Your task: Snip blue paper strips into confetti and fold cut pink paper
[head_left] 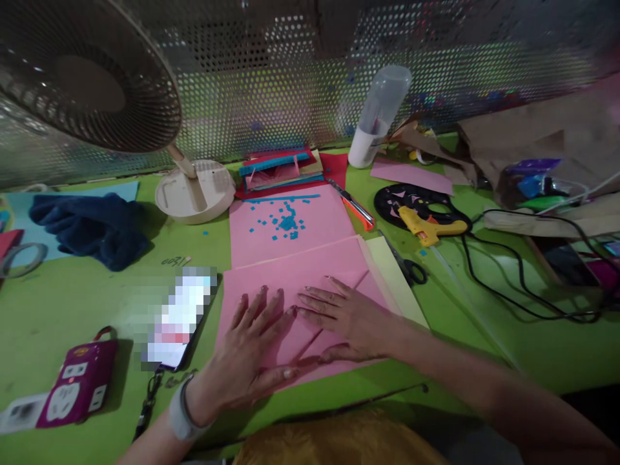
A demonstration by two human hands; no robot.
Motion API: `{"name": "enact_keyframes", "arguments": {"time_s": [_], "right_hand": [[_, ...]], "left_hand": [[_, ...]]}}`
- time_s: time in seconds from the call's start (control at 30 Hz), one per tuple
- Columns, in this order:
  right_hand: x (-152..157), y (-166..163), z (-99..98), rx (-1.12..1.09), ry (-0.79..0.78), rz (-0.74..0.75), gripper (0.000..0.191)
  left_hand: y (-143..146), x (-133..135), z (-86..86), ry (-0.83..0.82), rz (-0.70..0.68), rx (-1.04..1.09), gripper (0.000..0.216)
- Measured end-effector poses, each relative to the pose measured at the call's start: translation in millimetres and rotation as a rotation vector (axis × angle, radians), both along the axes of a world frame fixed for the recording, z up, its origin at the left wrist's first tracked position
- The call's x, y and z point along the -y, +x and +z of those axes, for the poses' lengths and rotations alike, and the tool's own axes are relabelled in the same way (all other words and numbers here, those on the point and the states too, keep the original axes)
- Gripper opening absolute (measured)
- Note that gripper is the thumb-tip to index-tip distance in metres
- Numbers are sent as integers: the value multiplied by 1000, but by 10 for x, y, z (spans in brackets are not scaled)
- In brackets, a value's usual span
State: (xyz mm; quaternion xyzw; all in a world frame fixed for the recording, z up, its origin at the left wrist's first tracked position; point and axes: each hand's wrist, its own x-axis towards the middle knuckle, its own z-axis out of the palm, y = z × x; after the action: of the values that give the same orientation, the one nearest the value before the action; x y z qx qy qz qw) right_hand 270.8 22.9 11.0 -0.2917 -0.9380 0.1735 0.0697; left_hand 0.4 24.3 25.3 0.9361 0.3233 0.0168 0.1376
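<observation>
Left hand and right hand lie spread, gripping nothing, on pink rectangular paper, near side of the green bench; likely light, crease-prone, best lifted by corners, folds unclear from here.

Tabletop: evenly, modestly lit
Pink sheet: soft shadows
Perforated panel: dim, glinting
Phone screen: bright, pixelated
Corners: darker, wide-angle stretch
</observation>
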Motion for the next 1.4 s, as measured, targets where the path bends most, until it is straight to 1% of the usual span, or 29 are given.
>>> {"name": "enact_keyframes", "arguments": {"time_s": [0.2,0.4,0.5,0.7,0.9,1.1,1.17,1.27,1.4], "right_hand": [[2,-1,-8,-12,11,-2,74],[1,2,-6,6,-5,3,71],[-10,21,-14,16,-2,6,72],[-29,76,-9,30,26,-44,77],[-67,133,18,47,18,-70,70],[-160,228,-23,68,15,-121,73],[-176,259,1,71,39,-165,72],[-140,284,91,57,99,-241,73],[44,264,188,81,108,-284,74]], "left_hand": [[9,5,-20,25,7,14,79],[12,-1,-49,92,4,23,81],[7,-8,-53,113,-11,15,79],[10,-24,-58,144,-12,34,79],[6,-37,-61,172,-42,21,84],[-9,-40,-84,194,-62,33,81],[-10,-40,-87,193,-60,23,81],[-2,-40,-80,201,-53,20,80],[12,-42,-66,221,-53,22,79]]}}
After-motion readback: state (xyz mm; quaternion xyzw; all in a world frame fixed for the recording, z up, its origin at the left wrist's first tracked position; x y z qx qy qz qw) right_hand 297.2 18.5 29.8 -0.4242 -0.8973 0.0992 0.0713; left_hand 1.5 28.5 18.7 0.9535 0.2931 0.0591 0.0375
